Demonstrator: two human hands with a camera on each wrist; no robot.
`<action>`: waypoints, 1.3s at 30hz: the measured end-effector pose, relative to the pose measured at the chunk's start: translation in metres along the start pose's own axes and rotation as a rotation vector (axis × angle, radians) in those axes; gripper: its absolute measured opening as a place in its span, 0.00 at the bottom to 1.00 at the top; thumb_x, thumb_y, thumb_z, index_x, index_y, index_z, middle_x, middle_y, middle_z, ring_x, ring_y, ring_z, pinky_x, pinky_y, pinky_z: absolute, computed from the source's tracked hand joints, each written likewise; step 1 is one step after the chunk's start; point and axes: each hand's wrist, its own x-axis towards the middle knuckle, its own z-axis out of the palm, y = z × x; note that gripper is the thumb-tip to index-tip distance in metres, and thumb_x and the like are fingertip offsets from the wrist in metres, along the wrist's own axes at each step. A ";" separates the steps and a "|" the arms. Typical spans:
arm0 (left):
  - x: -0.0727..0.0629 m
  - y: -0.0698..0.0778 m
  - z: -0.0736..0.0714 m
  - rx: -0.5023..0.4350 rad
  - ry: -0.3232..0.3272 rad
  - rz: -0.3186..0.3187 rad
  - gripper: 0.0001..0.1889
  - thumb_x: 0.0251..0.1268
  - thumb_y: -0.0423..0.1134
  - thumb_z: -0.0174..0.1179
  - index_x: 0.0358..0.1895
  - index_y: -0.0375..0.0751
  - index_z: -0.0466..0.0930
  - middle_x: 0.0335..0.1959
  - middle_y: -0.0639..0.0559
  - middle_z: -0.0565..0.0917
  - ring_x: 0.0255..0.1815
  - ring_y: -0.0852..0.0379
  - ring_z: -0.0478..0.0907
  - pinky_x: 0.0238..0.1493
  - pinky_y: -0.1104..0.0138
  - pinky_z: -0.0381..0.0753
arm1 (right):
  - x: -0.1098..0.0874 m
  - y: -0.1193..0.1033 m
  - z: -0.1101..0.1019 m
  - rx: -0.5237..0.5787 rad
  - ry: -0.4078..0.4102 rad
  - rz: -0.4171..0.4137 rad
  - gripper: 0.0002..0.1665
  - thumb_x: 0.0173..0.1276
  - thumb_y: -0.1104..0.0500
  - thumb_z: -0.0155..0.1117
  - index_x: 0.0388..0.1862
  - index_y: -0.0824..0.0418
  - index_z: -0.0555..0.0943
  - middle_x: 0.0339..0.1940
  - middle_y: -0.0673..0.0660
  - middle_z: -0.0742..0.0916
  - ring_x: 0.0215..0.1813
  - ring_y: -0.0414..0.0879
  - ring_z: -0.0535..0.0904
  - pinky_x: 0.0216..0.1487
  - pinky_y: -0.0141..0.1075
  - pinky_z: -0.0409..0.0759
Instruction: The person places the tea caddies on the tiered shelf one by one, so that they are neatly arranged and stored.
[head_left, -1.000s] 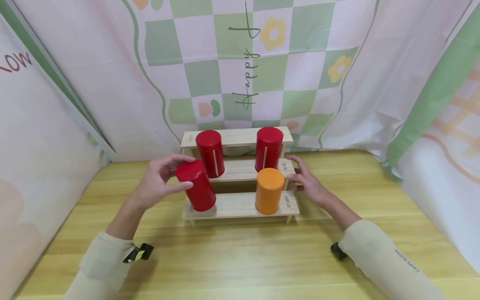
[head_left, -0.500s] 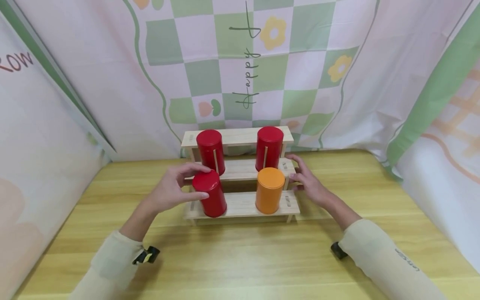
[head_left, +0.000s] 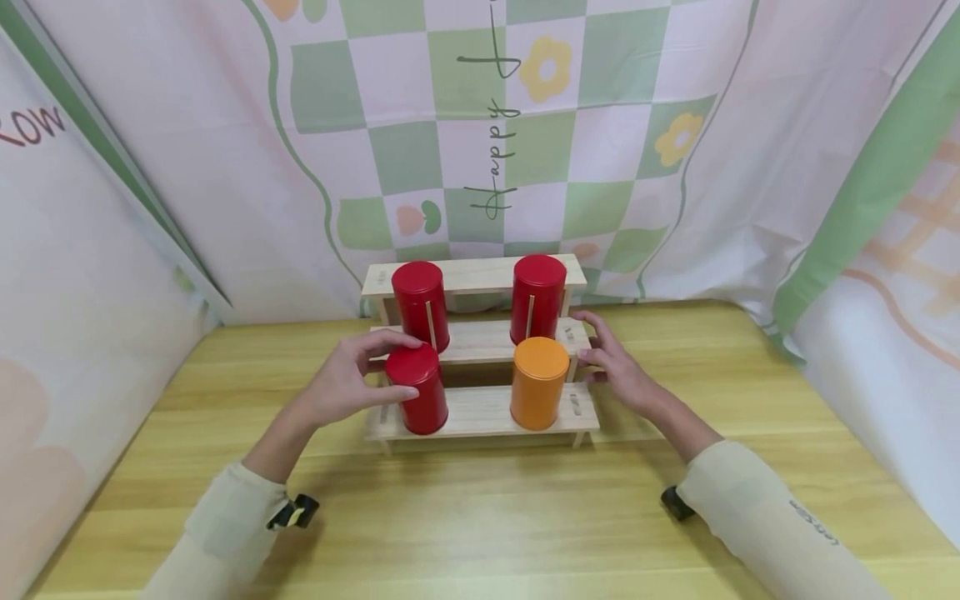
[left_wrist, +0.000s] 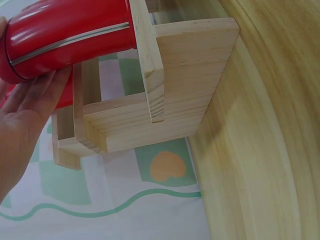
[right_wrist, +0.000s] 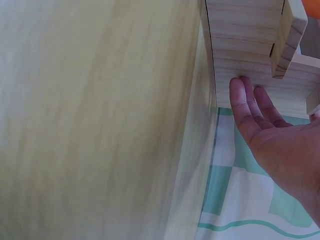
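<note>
My left hand (head_left: pixel 336 385) grips a red canister (head_left: pixel 426 407) near its lid, thumb in front and fingers behind. This canister stands nearly upright at the left of the lowest step of a three-step wooden rack (head_left: pixel 476 408). In the left wrist view the red canister (left_wrist: pixel 75 35) rests against the step board, and a thin pale line runs along its side. At the rack's right end is my right hand (head_left: pixel 621 367); the right wrist view has its extended fingers (right_wrist: pixel 242 102) touching the side panel. An orange canister (head_left: pixel 538 396) stands at the right of the lowest step.
Two more red canisters, one on the left (head_left: pixel 418 304) and one on the right (head_left: pixel 537 296), stand on the middle step. The top step (head_left: pixel 480 273) rises behind them. Under the rack is a wood-grain table (head_left: pixel 480 525). A printed curtain (head_left: pixel 405 158) hangs behind.
My left hand has carried the red canister rightward along the lowest step, and its tilt has lessened. Over the last half second it barely moved. The right hand has stayed at the rack's side.
</note>
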 end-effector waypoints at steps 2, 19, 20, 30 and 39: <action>0.000 0.000 0.000 -0.002 0.002 -0.003 0.30 0.54 0.29 0.76 0.63 0.37 0.79 0.62 0.42 0.79 0.61 0.42 0.78 0.54 0.53 0.86 | 0.000 -0.001 0.000 0.003 0.000 0.000 0.37 0.79 0.56 0.43 0.84 0.55 0.48 0.60 0.72 0.71 0.54 0.63 0.70 0.47 0.46 0.79; -0.005 -0.003 -0.001 -0.007 -0.025 -0.029 0.37 0.56 0.32 0.76 0.71 0.40 0.73 0.69 0.43 0.75 0.65 0.41 0.75 0.60 0.48 0.82 | 0.000 0.000 0.001 0.025 0.009 -0.002 0.37 0.79 0.57 0.42 0.84 0.55 0.47 0.60 0.71 0.72 0.53 0.60 0.72 0.46 0.45 0.79; -0.006 -0.003 -0.002 -0.006 -0.022 -0.029 0.37 0.56 0.32 0.76 0.71 0.40 0.73 0.69 0.43 0.75 0.65 0.41 0.76 0.60 0.51 0.83 | 0.000 0.000 0.000 0.025 0.008 -0.003 0.37 0.79 0.57 0.42 0.84 0.55 0.47 0.60 0.71 0.72 0.53 0.60 0.72 0.46 0.45 0.79; -0.017 -0.006 -0.018 -0.028 0.003 0.034 0.28 0.66 0.23 0.64 0.69 0.28 0.71 0.65 0.36 0.79 0.60 0.53 0.82 0.58 0.62 0.84 | 0.001 -0.004 -0.008 -0.051 -0.042 -0.030 0.37 0.82 0.57 0.45 0.84 0.57 0.47 0.54 0.71 0.76 0.51 0.59 0.74 0.47 0.47 0.84; -0.026 -0.015 -0.035 0.090 0.113 0.042 0.18 0.83 0.29 0.43 0.62 0.21 0.75 0.55 0.28 0.82 0.50 0.52 0.86 0.48 0.69 0.85 | -0.012 -0.015 -0.021 -0.246 -0.067 -0.075 0.40 0.84 0.55 0.50 0.87 0.57 0.46 0.66 0.76 0.76 0.56 0.67 0.82 0.50 0.55 0.85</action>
